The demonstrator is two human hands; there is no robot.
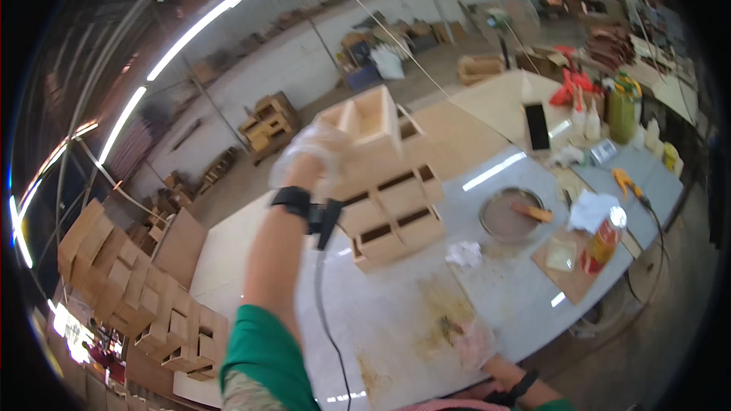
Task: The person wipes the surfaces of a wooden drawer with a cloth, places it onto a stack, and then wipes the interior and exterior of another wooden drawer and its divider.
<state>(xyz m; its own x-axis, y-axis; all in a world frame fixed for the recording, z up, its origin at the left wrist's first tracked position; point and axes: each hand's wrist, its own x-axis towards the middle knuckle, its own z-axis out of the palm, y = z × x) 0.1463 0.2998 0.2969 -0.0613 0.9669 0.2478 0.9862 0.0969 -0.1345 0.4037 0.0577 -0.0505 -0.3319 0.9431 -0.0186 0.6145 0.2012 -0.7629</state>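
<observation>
Because blur smears the right hand [474,343] and the left hand [311,154] by the wooden box [375,146], I cannot tell their fingers' grip.

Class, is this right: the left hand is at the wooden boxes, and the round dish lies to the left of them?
Not quite: the left hand is at the wooden boxes, but the head view shows the round dish to their right.

Left hand [314,151]: loose, thin, translucent whitish glove [293,158]. Left wrist: broad black strap [290,199] with boxy black module [327,224], thin dark-grey cable [323,312] attached. Right wrist: black band [525,383]. Left sleeve: emerald-green cloth [263,346], mottled camouflage-like panel [247,390].
</observation>
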